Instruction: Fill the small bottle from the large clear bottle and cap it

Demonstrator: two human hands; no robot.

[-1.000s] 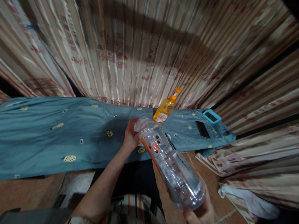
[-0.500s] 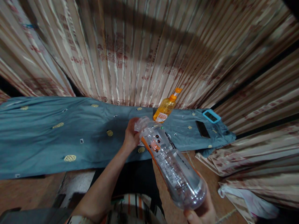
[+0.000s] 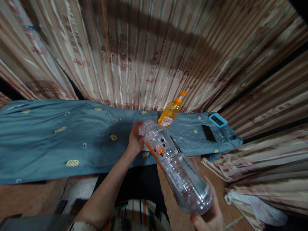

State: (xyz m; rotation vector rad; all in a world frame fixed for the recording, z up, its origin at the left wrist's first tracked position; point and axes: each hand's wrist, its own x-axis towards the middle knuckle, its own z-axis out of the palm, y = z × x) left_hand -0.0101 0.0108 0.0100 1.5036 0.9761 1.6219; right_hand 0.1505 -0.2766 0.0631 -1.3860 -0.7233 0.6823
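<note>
Before teal cloth (image 3: 50,144), left fingers (image 3: 137,127) clasp the bottle's (image 3: 179,168) top, right fingers (image 3: 197,221) its base.

The bottle (image 3: 183,179) is showing clear, with orange and black print and orange along one edge. The pump bottle (image 3: 169,112) is glowing amber below its orange pump (image 3: 183,93), its label (image 3: 166,121) showing white with orange-red print. The cloth (image 3: 48,147) is displaying yellow, dark-spotted pineapples and small white marks over teal. The curtain (image 3: 141,57) is carrying reddish motifs on beige. The phone (image 3: 209,133) is looking black; the clock (image 3: 218,120) is wearing a light-blue frame. The shirt (image 3: 137,211) is mixing white, orange and dark stripes.
</note>
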